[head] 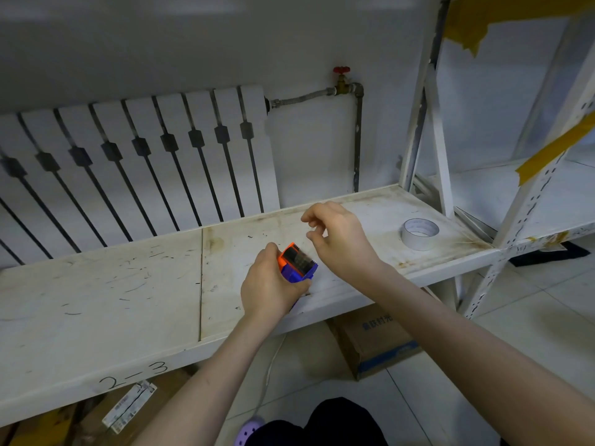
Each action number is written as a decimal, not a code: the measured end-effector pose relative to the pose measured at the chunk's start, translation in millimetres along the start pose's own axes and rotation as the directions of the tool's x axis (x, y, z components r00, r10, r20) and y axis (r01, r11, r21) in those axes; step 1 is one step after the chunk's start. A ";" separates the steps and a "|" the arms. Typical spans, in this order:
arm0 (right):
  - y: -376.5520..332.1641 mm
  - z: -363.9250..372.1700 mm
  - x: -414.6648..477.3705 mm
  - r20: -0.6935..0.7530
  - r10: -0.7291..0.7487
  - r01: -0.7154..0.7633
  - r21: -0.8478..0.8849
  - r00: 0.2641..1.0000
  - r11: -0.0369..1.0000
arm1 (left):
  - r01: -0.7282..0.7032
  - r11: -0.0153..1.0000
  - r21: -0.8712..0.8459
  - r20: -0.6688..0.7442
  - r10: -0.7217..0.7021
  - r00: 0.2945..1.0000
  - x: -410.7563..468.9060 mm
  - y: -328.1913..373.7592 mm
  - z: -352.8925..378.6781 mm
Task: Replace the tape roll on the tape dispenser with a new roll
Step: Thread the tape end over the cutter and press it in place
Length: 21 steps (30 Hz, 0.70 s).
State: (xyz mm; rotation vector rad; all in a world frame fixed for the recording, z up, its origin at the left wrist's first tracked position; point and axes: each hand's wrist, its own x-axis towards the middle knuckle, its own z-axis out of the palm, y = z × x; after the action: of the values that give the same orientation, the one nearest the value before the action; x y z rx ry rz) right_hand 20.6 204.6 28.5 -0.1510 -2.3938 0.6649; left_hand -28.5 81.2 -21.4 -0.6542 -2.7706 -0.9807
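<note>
While my left hand (pixel 269 284) is wrapped tight around the blue-and-orange tape dispenser (pixel 297 262), holding it just above the front part of the white shelf (pixel 128 284), my right hand (pixel 341 236) hovers just past its orange end. Right fingers (pixel 310 217) loosely curled, thumb and forefinger close together; can't tell if they pinch any tape. White tape roll (pixel 420 234) lies flat on the shelf, well right of both hands, near the upright post (pixel 441 156).

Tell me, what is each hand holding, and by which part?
The left hand grips the tape dispenser around its blue lower body. The right hand holds nothing visible.
</note>
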 end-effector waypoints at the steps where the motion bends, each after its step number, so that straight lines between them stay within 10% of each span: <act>1: -0.5 0.4 -0.7 -0.004 -0.040 0.040 -0.002 0.999 0.999 | 0.002 1.000 0.012 0.024 -0.002 1.000 0.7 0.5 -0.9; 17: 16.5 2.1 7.0 -0.066 0.181 -0.169 0.160 0.981 0.973 | -0.026 1.000 -0.015 0.020 0.027 0.999 -8.0 9.0 0.9; 21: 10.7 0.0 3.4 -0.075 -0.002 0.011 0.115 0.997 0.993 | -0.011 1.000 0.015 0.054 0.010 0.998 -6.9 8.4 3.3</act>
State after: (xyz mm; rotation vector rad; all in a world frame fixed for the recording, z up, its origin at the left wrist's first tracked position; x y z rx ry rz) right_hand 17.3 214.8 25.1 -0.1171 -2.2768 0.7793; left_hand -18.5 86.6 -20.9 -0.7031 -2.8155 -0.9525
